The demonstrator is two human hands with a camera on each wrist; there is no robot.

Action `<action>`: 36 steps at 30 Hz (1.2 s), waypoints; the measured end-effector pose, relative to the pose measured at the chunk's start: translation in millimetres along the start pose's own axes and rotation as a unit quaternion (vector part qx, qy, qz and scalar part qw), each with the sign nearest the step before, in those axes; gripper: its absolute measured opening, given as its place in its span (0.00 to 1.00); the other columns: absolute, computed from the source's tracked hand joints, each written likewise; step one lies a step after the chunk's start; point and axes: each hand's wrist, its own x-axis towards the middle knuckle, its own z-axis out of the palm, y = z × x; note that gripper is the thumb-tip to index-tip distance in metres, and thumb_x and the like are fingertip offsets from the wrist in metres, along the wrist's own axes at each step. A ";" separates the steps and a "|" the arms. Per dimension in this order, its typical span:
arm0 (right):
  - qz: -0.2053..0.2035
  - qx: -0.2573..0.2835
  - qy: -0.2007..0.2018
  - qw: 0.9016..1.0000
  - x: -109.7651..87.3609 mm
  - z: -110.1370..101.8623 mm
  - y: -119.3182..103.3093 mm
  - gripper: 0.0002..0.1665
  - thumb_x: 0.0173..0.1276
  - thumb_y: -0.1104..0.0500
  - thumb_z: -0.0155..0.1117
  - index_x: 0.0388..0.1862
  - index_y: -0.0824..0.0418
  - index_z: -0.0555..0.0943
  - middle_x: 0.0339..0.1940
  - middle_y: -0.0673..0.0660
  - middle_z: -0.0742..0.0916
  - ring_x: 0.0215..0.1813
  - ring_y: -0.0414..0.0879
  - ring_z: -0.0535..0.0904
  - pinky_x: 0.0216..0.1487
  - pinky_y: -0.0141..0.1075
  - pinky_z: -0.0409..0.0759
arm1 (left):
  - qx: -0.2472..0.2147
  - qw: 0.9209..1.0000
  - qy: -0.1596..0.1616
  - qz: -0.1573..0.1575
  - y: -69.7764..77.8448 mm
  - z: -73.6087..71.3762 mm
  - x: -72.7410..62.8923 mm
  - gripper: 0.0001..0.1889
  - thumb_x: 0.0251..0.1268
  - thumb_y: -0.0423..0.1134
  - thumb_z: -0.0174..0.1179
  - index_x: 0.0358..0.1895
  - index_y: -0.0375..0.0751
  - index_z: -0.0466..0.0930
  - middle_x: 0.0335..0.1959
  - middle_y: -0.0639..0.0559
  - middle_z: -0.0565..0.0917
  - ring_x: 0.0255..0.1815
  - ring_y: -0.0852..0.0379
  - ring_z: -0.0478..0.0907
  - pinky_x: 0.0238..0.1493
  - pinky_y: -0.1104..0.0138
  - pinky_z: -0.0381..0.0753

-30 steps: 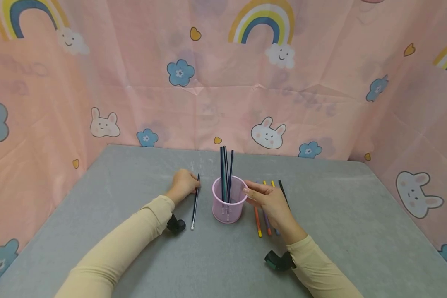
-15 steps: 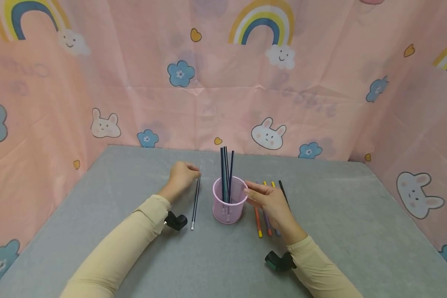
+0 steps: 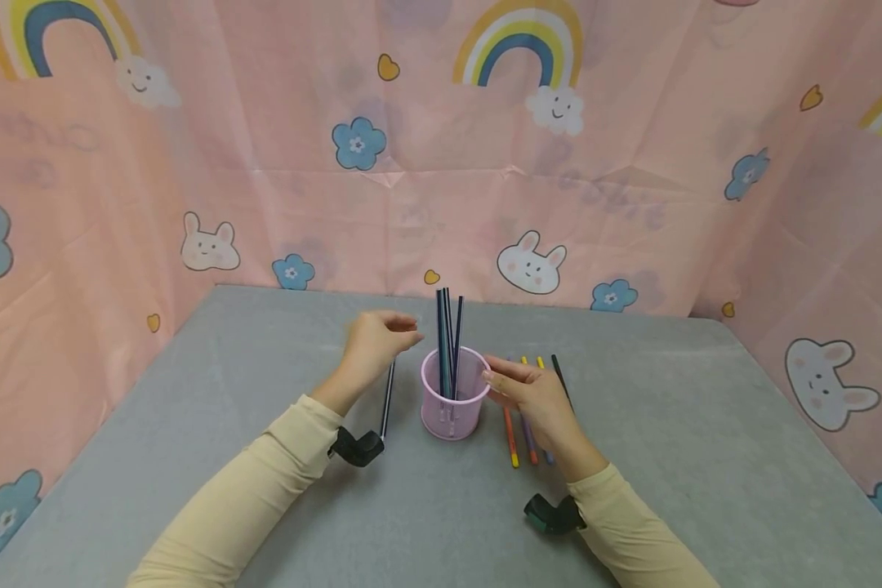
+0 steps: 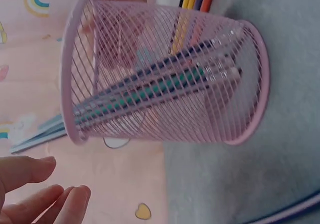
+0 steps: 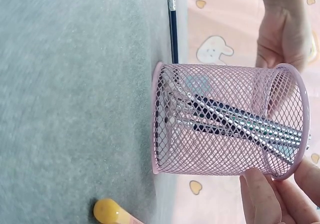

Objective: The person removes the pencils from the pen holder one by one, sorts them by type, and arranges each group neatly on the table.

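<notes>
Legible text: none — on cloth, faint lettering at left and right — too pale to read.

Head view high, facing forward, down; wrist views close, sharing cup

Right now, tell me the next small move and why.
Probably bring the left hand to the pencils in the cup and pinch one: that hand is empty beside their upper ends, while the right hand grips the cup.

The left hand has moved from pencil toward cup.
</notes>
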 end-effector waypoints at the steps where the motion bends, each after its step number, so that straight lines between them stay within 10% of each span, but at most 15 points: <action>1: -0.001 0.000 -0.001 1.000 0.0 -0.1 -0.2 0.24 0.71 0.60 0.65 0.64 0.67 0.78 0.65 0.64 0.81 0.54 0.38 0.84 0.55 0.35 0.84 | -0.006 1.000 -0.002 0.004 1.8 0.9 -1.4 0.17 0.61 0.38 0.69 0.52 0.38 0.85 0.50 0.43 0.88 0.48 0.49 0.87 0.50 0.61 0.87; 36: 0.003 -0.003 0.002 1.000 1.8 -0.1 2.3 0.24 0.71 0.60 0.65 0.63 0.65 0.79 0.64 0.62 0.82 0.61 0.49 0.83 0.54 0.35 0.84 | -0.116 0.992 0.024 0.031 16.2 24.6 -4.2 0.14 0.62 0.32 0.68 0.49 0.31 0.84 0.45 0.38 0.87 0.43 0.46 0.88 0.44 0.66 0.88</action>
